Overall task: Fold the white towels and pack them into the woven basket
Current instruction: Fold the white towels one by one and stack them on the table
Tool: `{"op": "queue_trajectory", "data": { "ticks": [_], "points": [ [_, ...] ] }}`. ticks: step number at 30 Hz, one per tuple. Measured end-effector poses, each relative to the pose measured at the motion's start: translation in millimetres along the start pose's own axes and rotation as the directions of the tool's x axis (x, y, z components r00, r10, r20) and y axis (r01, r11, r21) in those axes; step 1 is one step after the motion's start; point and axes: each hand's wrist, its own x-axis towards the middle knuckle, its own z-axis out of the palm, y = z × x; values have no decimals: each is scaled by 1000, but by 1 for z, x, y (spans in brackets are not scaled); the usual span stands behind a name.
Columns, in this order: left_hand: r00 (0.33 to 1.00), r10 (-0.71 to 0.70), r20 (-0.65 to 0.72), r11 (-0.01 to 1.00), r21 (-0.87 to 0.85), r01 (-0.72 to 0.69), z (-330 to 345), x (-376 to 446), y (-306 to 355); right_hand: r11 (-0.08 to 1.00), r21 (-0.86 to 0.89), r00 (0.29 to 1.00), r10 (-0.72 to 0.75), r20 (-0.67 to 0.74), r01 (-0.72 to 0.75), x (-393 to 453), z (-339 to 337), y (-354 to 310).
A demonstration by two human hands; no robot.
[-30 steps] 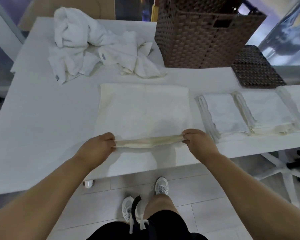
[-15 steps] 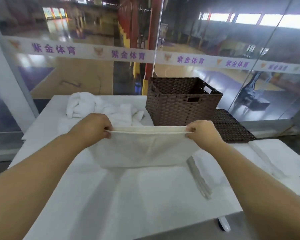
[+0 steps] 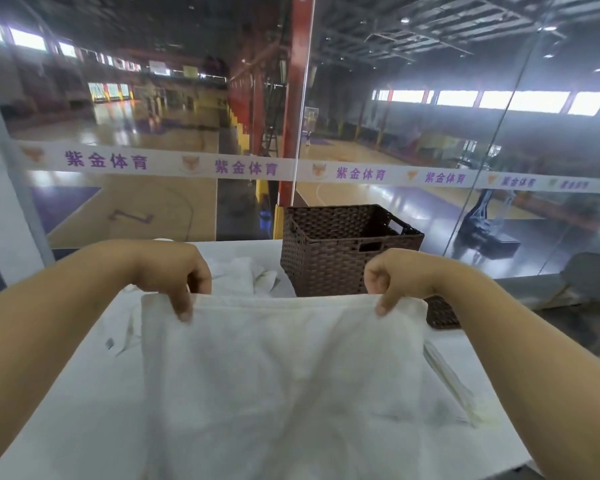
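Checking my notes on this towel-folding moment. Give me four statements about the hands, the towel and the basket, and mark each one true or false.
1. Both hands pinch the top edge of the white towel. True: left hand, right hand.
2. The woven basket lies tipped on its side. False: it stands upright on the table.
3. The basket stands beyond the held towel. True.
4. The held towel is rolled into a tight tube. False: it hangs spread out flat.

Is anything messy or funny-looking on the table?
Nothing is broken or spilled. The one untidy spot is the crumpled white towels heaped behind the left hand, beside the woven basket, still unfolded. Both hands, the right hand too, pinch the top edge of a lifted white towel.
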Motion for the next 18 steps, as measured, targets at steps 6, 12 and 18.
{"op": "queue_trajectory", "data": {
  "ticks": [6, 12, 18],
  "points": [
    [910, -57, -410, 994, -112, 11, 19, 15, -11, 999, -46, 991, -15, -136, 9, 34, 22, 12],
    [778, -7, -628, 999, 31, 34, -3, 1, -16, 997, -23, 871, -71, -487, 68, 50, 17, 14],
    [792, -26, -610, 1000, -24, 14, 31, -22, -12, 994, -36, 876, -109, -469, 104, 32, 36, 13]
  ]
}}
